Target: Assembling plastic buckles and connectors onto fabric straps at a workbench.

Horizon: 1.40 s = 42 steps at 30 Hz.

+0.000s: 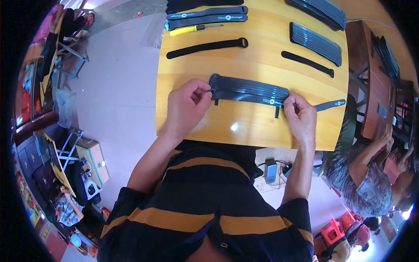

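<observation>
A fanned stack of black hook-and-loop straps (251,88) lies on the wooden table, its nearest strap bearing a white print. My left hand (187,102) pinches the stack's left end between thumb and fingers. At the other end, my right hand (302,117) is closed with its fingertips on the straps. One printed strap (331,105) sticks out to the right beyond my right hand. Two short black tabs, a left one (216,102) and a right one (277,112), show below the stack's near edge. What lies under my fingertips is hidden.
Farther back lie a single strap with a loop end (207,48), a yellow-handled screwdriver (187,30) and printed straps (207,18). At right are another single strap (307,63) and strap piles (315,43). A person (362,183) sits close to the table's right side.
</observation>
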{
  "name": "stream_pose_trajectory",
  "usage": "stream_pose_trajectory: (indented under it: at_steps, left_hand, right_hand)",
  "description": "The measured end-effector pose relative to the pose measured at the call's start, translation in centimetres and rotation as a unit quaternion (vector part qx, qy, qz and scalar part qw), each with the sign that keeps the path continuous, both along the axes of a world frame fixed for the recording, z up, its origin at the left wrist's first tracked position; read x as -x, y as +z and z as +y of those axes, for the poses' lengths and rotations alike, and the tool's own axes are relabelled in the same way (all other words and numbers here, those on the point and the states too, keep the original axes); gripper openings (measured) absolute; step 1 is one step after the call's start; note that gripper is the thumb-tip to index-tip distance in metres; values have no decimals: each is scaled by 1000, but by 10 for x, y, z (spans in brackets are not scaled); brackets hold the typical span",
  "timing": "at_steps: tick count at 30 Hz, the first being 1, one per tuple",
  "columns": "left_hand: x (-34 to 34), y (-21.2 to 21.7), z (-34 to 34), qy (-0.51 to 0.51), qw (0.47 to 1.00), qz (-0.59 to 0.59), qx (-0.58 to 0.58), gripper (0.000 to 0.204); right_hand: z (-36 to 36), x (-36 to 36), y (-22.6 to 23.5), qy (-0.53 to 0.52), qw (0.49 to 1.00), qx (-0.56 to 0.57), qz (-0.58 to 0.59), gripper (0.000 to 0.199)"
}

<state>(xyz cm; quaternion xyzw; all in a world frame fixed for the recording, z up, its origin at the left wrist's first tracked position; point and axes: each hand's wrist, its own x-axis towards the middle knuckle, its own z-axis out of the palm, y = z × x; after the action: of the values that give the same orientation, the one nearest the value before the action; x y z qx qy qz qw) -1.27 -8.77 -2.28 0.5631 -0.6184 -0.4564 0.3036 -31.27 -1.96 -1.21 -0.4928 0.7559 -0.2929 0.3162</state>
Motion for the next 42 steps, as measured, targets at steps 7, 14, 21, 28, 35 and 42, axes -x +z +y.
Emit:
stream_pose_trajectory:
  at_steps: [7, 14, 21, 28, 35, 42]
  left_hand:
    - [-1, 0, 1, 0, 1000, 1, -1, 8]
    - [-1, -1, -1, -8, 999, -27, 16, 9]
    - [3, 0, -4, -13, 999, -26, 43, 9]
    - [2, -4, -1, -20, 993, -67, 100, 11]
    - [-2, -5, 0, -23, 988, -84, 127, 13]
    - [-14, 5, -6, -16, 985, 33, 166, 14]
  right_hand:
    - [0, -2, -2, -9, 1000, 0, 12, 15]
    - [-1, -4, -3, -6, 1000, 6, 22, 15]
    - [-2, -4, -1, -13, 999, 19, 22, 14]
    - [-2, -6, -7, -9, 997, 27, 66, 14]
    - [0, -6, -11, -12, 996, 50, 72, 17]
    - [-8, -19, 28, -5, 933, 216, 287, 24]
